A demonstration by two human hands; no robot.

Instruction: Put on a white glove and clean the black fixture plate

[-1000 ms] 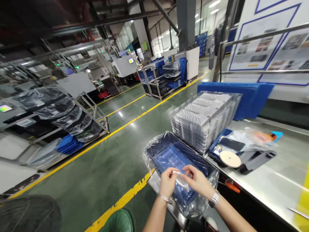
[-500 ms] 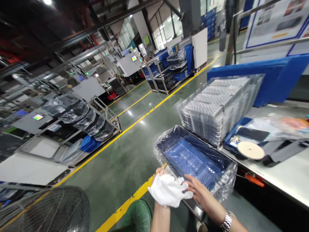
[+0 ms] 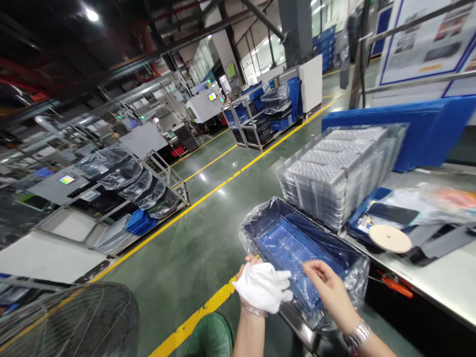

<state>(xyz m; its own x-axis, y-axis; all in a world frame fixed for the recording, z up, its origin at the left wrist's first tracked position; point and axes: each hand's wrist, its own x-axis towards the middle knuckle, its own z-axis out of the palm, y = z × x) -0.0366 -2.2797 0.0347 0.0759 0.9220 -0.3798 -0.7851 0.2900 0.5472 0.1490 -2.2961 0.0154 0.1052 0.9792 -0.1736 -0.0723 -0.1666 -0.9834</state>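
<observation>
I see my left hand (image 3: 250,270) low in the middle, gripping a white cloth (image 3: 263,291) (it could be a glove; I cannot tell). My right hand (image 3: 329,292) hangs just right of it, fingers half curled, holding nothing, over the near end of a blue tray (image 3: 293,243) lined with a clear bag. Behind the tray, a stack (image 3: 334,173) of clear trays stands on the steel bench (image 3: 442,285). Right of the stack lie a pale disc (image 3: 390,238) and a phone (image 3: 392,213). Blue sheets (image 3: 427,124) lean at the far right. A yellow line (image 3: 193,310) crosses the green floor (image 3: 193,248) to my left.
</observation>
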